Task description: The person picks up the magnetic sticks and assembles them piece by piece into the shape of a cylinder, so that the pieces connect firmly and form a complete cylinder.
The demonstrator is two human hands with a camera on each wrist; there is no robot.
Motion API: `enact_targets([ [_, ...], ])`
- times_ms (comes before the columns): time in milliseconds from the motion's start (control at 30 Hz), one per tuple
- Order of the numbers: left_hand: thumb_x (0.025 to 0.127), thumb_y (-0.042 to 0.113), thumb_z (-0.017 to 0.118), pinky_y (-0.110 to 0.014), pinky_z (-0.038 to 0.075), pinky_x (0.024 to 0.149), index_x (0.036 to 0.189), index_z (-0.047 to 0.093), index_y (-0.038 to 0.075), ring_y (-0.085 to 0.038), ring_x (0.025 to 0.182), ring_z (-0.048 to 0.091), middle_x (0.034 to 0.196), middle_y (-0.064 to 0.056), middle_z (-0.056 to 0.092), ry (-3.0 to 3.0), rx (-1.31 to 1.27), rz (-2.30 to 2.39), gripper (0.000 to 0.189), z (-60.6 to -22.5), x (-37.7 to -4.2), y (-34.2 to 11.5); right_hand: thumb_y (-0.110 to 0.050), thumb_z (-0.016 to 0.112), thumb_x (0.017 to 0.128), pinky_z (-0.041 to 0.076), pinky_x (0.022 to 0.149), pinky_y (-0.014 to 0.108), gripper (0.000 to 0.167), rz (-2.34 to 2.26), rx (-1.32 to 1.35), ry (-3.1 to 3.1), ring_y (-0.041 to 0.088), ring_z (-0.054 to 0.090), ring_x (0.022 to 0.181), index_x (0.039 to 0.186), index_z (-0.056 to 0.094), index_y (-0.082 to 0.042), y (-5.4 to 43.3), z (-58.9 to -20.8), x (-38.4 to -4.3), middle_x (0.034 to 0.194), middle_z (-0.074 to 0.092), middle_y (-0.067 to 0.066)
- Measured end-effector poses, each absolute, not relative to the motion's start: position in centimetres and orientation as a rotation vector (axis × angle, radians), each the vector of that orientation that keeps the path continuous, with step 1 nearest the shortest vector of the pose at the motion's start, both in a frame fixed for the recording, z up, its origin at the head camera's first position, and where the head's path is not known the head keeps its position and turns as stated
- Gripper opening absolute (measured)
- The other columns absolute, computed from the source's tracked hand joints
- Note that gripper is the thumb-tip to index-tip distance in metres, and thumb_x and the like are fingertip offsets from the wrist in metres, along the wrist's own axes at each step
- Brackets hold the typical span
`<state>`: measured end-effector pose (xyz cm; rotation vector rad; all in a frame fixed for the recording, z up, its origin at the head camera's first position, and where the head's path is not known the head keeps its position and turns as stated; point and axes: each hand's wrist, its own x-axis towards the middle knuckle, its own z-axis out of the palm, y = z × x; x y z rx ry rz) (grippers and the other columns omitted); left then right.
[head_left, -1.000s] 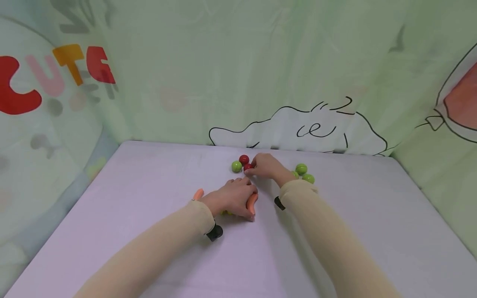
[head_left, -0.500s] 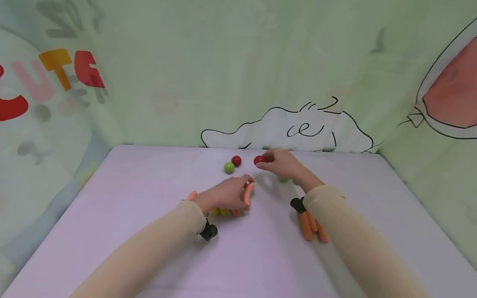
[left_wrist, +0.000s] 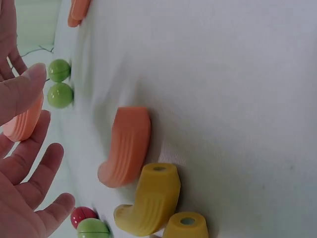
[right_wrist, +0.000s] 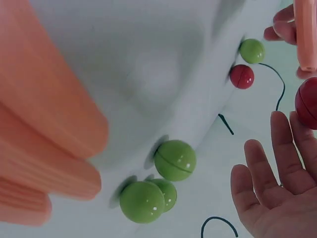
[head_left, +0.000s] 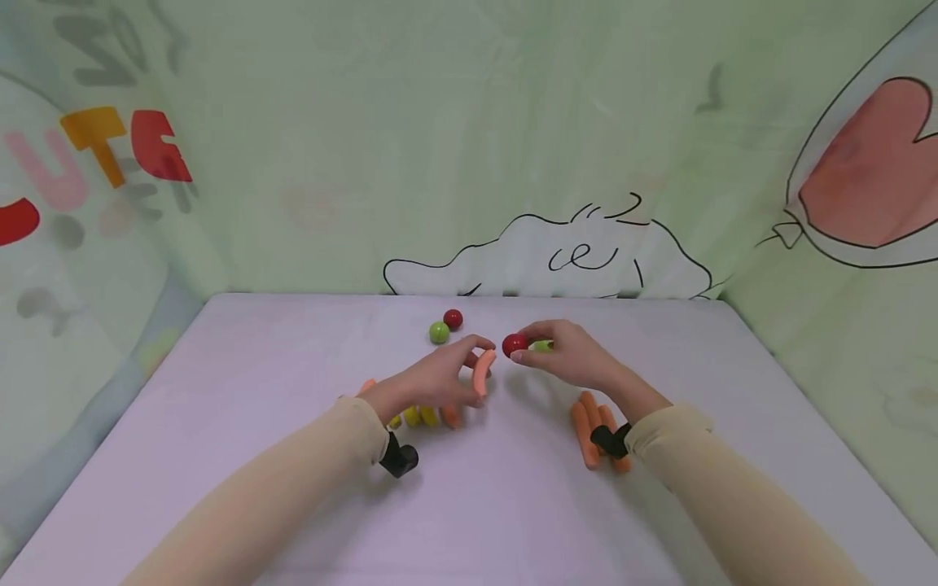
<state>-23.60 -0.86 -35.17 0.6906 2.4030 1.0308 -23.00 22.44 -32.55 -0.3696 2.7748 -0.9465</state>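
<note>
My left hand (head_left: 443, 376) pinches an orange curved, ridged toy piece (head_left: 481, 373) between thumb and fingers, raised above the table; the same piece (left_wrist: 26, 121) shows at the left of the left wrist view. My right hand (head_left: 570, 356) pinches a shiny red ball (head_left: 515, 346), just right of that piece and apart from it. In the right wrist view the red ball (right_wrist: 308, 103) is cut by the frame edge, with several fingers straight. Below my left hand lie yellow curved pieces (left_wrist: 151, 201) and another orange curved piece (left_wrist: 126, 148).
A green ball (head_left: 439, 332) and a second red ball (head_left: 453, 319) lie together at the back. Three green balls (right_wrist: 175, 160) sit behind my right hand. Several orange sticks (head_left: 585, 437) lie under my right wrist. A printed cloth (head_left: 308, 163) stands behind the table.
My right hand has lifted the red ball away from the other red and green balls, then brought it nearer the left hand. My left hand has raised the orange curved piece.
</note>
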Motion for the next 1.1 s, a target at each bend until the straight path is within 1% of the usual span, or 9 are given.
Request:
enact_targets([
  [200, 0.088, 0.013, 0.080, -0.049, 0.042, 0.113, 0.150, 0.040, 0.023, -0.017, 0.124, 0.057, 0.131, 0.000, 0.067, 2.347, 0.728, 1.077, 0.075, -35.0, -23.1, -0.8, -0.028, 0.070, 0.097, 0.051, 0.104, 0.054, 0.041, -0.980, -0.378, 2.756, 0.037, 0.056, 0.124, 0.130, 0.067, -0.003, 22.1, -32.8, -22.7, 0.123, 0.070, 0.014],
  [300, 0.088, 0.013, 0.080, -0.046, 0.044, 0.110, 0.150, 0.042, 0.020, -0.016, 0.118, 0.058, 0.129, -0.001, 0.068, 2.322, 0.728, 1.094, 0.073, -34.8, -22.9, -0.7, -0.028, 0.070, 0.097, 0.050, 0.105, 0.054, 0.042, -0.976, -0.385, 2.759, 0.038, 0.055, 0.125, 0.130, 0.067, -0.003, 22.2, -32.8, -22.5, 0.123, 0.069, 0.014],
  [500, 0.091, 0.020, 0.078, -0.039, 0.047, 0.104, 0.145, 0.054, 0.010, -0.017, 0.112, 0.062, 0.124, -0.004, 0.072, 2.260, 0.675, 1.183, 0.060, -34.3, -22.6, -0.4, -0.029, 0.069, 0.098, 0.047, 0.110, 0.057, 0.042, -0.997, -0.447, 2.757, 0.038, 0.057, 0.125, 0.130, 0.067, -0.002, 22.7, -32.7, -21.9, 0.123, 0.069, 0.014],
  [533, 0.092, 0.022, 0.077, -0.038, 0.049, 0.098, 0.143, 0.056, 0.010, -0.019, 0.108, 0.063, 0.122, -0.004, 0.072, 2.244, 0.639, 1.209, 0.057, -34.2, -22.5, -0.3, -0.029, 0.069, 0.097, 0.047, 0.110, 0.058, 0.042, -1.004, -0.454, 2.753, 0.038, 0.057, 0.125, 0.129, 0.067, -0.002, 22.8, -32.7, -21.7, 0.123, 0.070, 0.013],
  [633, 0.097, 0.025, 0.071, -0.030, 0.050, 0.087, 0.137, 0.063, 0.008, -0.017, 0.101, 0.064, 0.116, -0.004, 0.075, 2.211, 0.530, 1.284, 0.044, -34.3, -21.9, -0.3, -0.029, 0.071, 0.097, 0.048, 0.109, 0.057, 0.039, -1.016, -0.483, 2.742, 0.035, 0.060, 0.123, 0.127, 0.069, -0.004, 22.9, -32.7, -21.1, 0.122, 0.071, 0.011],
  [733, 0.099, 0.022, 0.068, -0.025, 0.047, 0.072, 0.129, 0.068, 0.006, -0.016, 0.088, 0.062, 0.109, -0.006, 0.078, 2.167, 0.395, 1.361, 0.034, -34.3, -20.9, -0.4, -0.028, 0.071, 0.096, 0.049, 0.106, 0.057, 0.036, -1.012, -0.535, 2.728, 0.030, 0.062, 0.118, 0.124, 0.071, -0.006, 22.9, -32.9, -20.4, 0.119, 0.072, 0.009],
  [800, 0.098, 0.019, 0.069, -0.022, 0.049, 0.073, 0.123, 0.071, 0.004, -0.013, 0.085, 0.062, 0.103, -0.008, 0.079, 2.160, 0.330, 1.380, 0.029, -34.4, -20.1, -0.4, -0.028, 0.072, 0.095, 0.049, 0.105, 0.058, 0.035, -0.994, -0.574, 2.718, 0.029, 0.063, 0.116, 0.123, 0.071, -0.006, 22.8, -33.2, -19.9, 0.118, 0.073, 0.008],
  [967, 0.092, 0.021, 0.077, -0.025, 0.054, 0.069, 0.108, 0.076, 0.004, -0.016, 0.078, 0.064, 0.088, -0.003, 0.073, 2.214, 0.208, 1.338, 0.024, -35.0, -17.4, -0.8, -0.030, 0.075, 0.093, 0.049, 0.103, 0.057, 0.033, -0.908, -0.627, 2.667, 0.030, 0.062, 0.117, 0.120, 0.072, -0.011, 22.5, -34.2, -18.2, 0.118, 0.072, 0.002],
  [1100, 0.089, 0.022, 0.080, -0.022, 0.050, 0.062, 0.097, 0.079, 0.005, -0.012, 0.068, 0.064, 0.076, -0.002, 0.072, 2.224, 0.159, 1.328, 0.019, -36.0, -15.4, -1.3, -0.030, 0.079, 0.090, 0.052, 0.096, 0.043, 0.029, -0.829, -0.698, 2.624, 0.021, 0.062, 0.110, 0.114, 0.074, -0.014, 22.1, -35.2, -17.1, 0.113, 0.071, -0.002],
])
